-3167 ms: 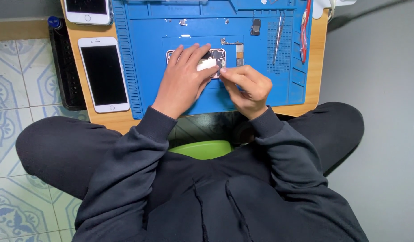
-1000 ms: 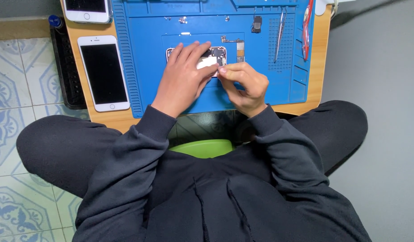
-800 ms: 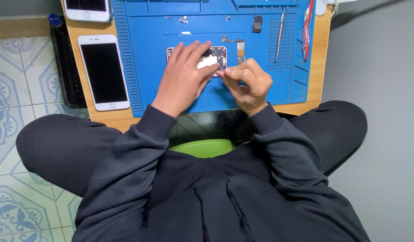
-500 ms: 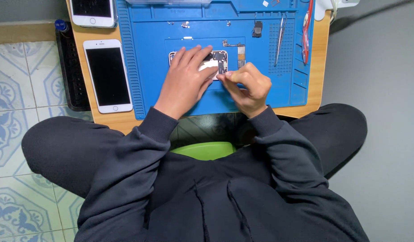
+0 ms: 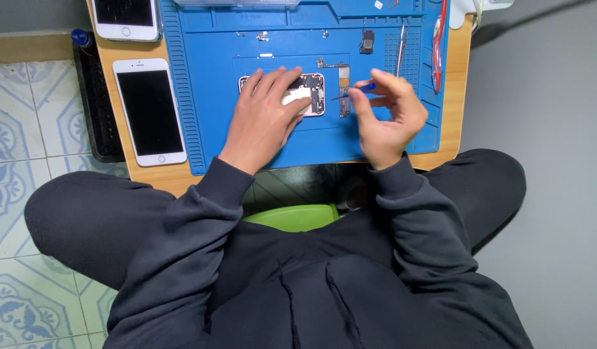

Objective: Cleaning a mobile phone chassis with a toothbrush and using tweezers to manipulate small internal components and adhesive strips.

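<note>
Head view, looking straight down: the left hand [image 5: 263, 116] lies flat, fingers spread and extended, pressing on an opened phone body [image 5: 305, 94] whose exposed metal and circuit parts show at its right end; a small white patch is visible beside the fingertips. The phone body rests near the middle of a blue rubbery work mat [image 5: 214, 58] with ribbed edges and moulded compartments, laid on a light wooden surface [image 5: 455, 84]. The right hand [image 5: 389, 116] is raised just to the right of the phone body, its fingers pinched closed around a thin tool with a blue handle [image 5: 356, 90], the metal tip pointing left toward the phone body without visibly touching it. A narrow strip-shaped board [image 5: 344, 90] lies on the mat between the two hands. Slim metal tweezers [image 5: 400, 45] and a red-handled tool [image 5: 437, 45] lie along the mat's right side. Two white smartphones with glossy black screens sit left of the mat, one large [image 5: 148, 110], one partly cut off at the top edge [image 5: 125, 16]. Dark, matt fabric sleeves cover both arms. A green rounded seat [image 5: 295, 216] shows between the knees. Patterned tiles [image 5: 14, 129] cover the floor at left.
</note>
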